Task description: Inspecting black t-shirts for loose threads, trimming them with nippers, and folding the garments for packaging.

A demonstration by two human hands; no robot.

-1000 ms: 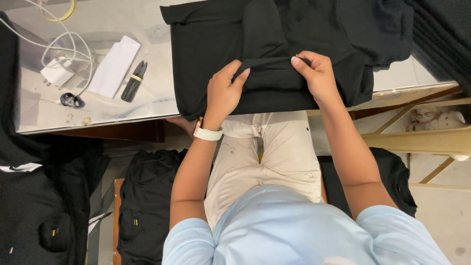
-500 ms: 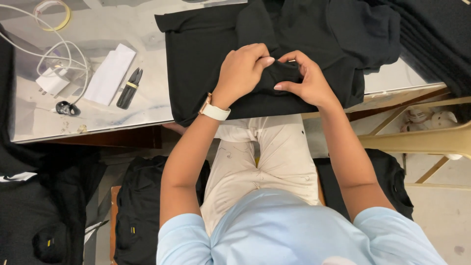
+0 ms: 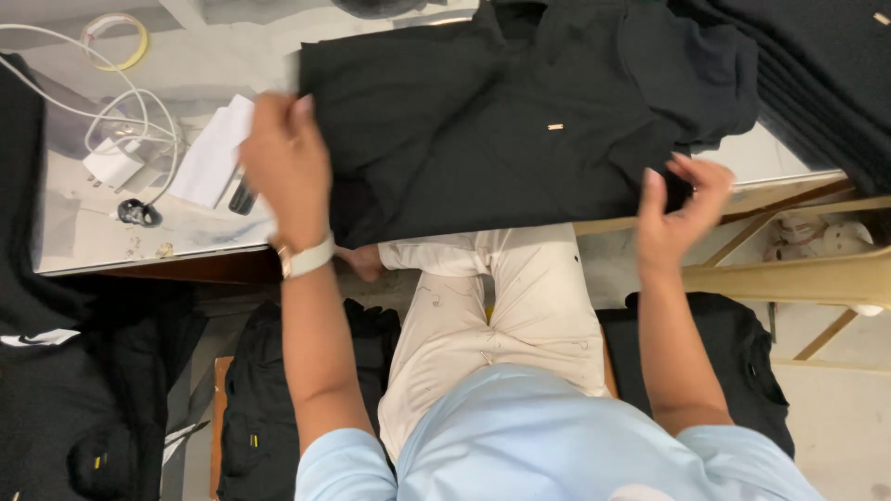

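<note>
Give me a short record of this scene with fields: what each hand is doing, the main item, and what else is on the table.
left hand: raised over the left edge of the black garment, blurred; grip unclear
right hand: fingers spread at the garment's right edge, thumb against the cloth
black garment: spread flat on the table, lower edge at the table's near edge
table: pale top
left of garment: white charger with cable, white paper, tape roll
right: stack of black clothes

I see both arms stretched forward and spread wide apart; left hand (image 3: 286, 172) raised, back toward me, fingers curled, blurred; right hand (image 3: 676, 215) open, fingers splayed, palm turned inward.
</note>
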